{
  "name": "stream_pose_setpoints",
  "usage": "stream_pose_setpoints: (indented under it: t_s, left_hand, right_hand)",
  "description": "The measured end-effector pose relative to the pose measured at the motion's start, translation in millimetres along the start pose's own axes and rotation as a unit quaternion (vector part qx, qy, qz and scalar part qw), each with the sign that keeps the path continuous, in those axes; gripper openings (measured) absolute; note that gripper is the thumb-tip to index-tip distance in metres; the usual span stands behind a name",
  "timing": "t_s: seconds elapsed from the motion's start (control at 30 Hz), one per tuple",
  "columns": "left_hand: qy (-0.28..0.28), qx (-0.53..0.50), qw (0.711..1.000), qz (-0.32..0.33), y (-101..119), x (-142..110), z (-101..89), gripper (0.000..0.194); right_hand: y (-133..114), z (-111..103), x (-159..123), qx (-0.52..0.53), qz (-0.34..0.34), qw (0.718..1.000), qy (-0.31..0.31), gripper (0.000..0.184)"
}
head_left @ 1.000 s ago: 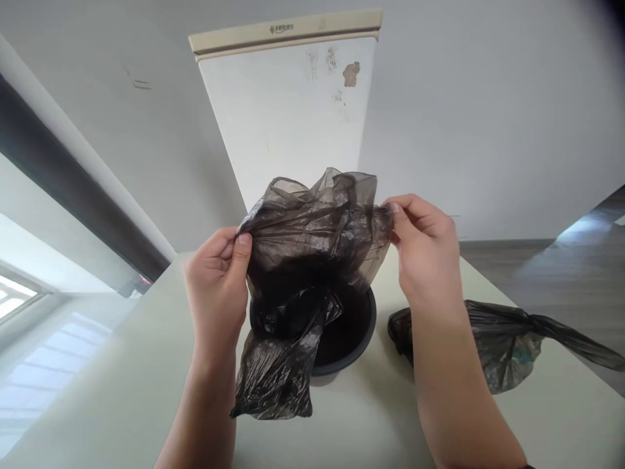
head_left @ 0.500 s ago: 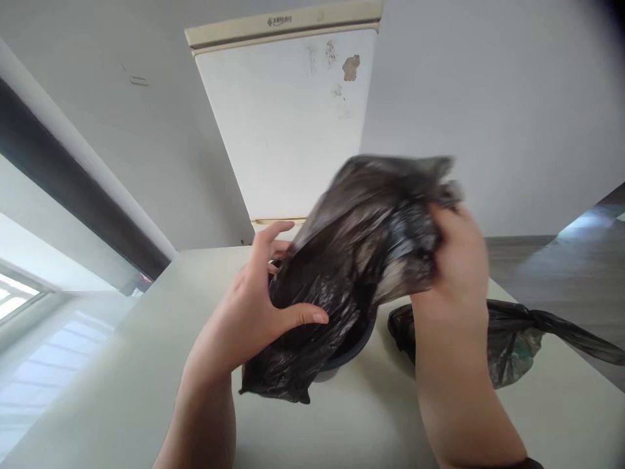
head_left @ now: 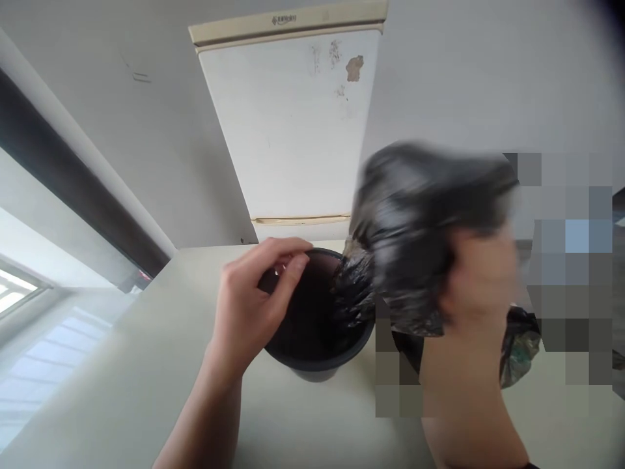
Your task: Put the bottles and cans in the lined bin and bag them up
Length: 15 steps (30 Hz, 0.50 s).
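Note:
A small black bin (head_left: 312, 355) stands on a pale table (head_left: 146, 365). My left hand (head_left: 254, 293) rests on the bin's near-left rim, fingers curled over its edge. My right hand (head_left: 481, 280), smeared by motion, holds a crumpled dark plastic bag (head_left: 420, 221) raised to the right of the bin. The bag's lower end (head_left: 354, 293) hangs against the bin's right rim. The fingers of my right hand are hidden behind the bag.
A second tied dark bag (head_left: 520, 345) lies on the table at the right, partly behind my right forearm. A white fridge (head_left: 293, 130) stands behind the table against a grey wall. A window is at the far left.
My right hand has swung the bag up and to the right, off the bin. My left hand let go of the bag and came down onto the bin's rim, which now shows open.

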State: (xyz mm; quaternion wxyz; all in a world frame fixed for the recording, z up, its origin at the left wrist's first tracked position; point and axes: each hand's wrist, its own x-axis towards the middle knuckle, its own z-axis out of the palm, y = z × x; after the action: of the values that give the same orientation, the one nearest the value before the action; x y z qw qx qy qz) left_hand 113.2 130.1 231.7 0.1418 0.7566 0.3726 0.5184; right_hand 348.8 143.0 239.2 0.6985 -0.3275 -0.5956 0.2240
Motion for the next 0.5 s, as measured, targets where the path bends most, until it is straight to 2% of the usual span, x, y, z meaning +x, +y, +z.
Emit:
stream_pose_setpoints:
  t_s: [0.03,0.07,0.13,0.2,0.27,0.37,0.5]
  left_hand:
    - [0.012,-0.03,0.999,-0.028,3,0,-0.4,0.024]
    - [0.008,-0.06,0.997,-0.047,6,0,-1.1,0.031]
    - [-0.014,-0.099,0.993,-0.068,10,1,-2.7,0.039]
    - [0.005,-0.092,0.992,-0.082,9,2,-4.4,0.032]
    - [0.081,-0.056,0.991,-0.094,4,3,-6.6,0.024]
    - [0.19,-0.034,0.976,-0.097,-5,5,-12.2,0.02]
    - [0.214,-0.086,0.966,-0.118,-13,7,-21.4,0.023]
  right_hand:
    - [-1,7,-4,-0.009,0.029,0.997,-0.069,0.011]
    - [-2,15,-7,-0.005,0.047,0.99,-0.135,0.009]
    - [-7,29,-12,-0.014,0.056,0.967,-0.249,0.012]
    - [-12,37,-13,-0.036,0.061,0.95,-0.305,0.018]
    - [-12,36,-12,-0.036,0.064,0.952,-0.297,0.022]
    - [-5,24,-7,-0.028,0.059,0.974,-0.216,0.018]
    - [4,13,-2,-0.039,0.017,0.997,-0.069,0.011]
